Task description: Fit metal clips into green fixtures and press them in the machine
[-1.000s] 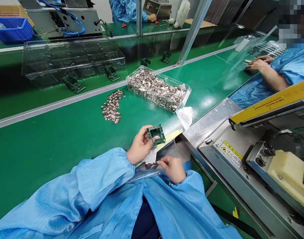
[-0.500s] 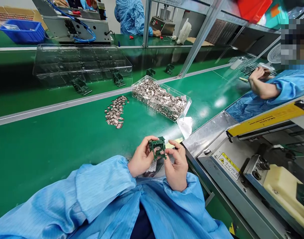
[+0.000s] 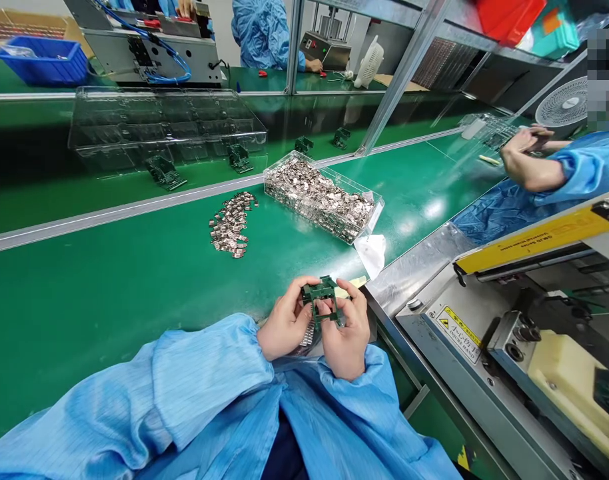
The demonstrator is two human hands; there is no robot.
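A small green plastic frame (image 3: 326, 291) with an opening in its middle is held up between both hands, close to my body. My left hand (image 3: 283, 325) grips its left side between thumb and fingers. On its right side my right hand (image 3: 346, 337) is closed too, the thumb pushed in at the opening. Whether the right fingers also pinch a small part cannot be made out. Below the frame, partly hidden by the hands, lie silvery pieces (image 3: 307, 335). Ahead is a loose pile of small metal parts (image 3: 230, 225) on the green table (image 3: 149, 280).
A clear box (image 3: 381, 212) full of small metal parts stands ahead, a white scrap (image 3: 372, 256) at its corner. Behind the metal rail are a clear tray (image 3: 169, 127) and several green frames (image 3: 165, 173). A machine (image 3: 454, 333) flanks my right; a co-worker's arm (image 3: 529, 163) is beyond it.
The green frame has tilted and shifted slightly right. My right thumb has moved up into its opening, and the right fingers have closed in on its side.
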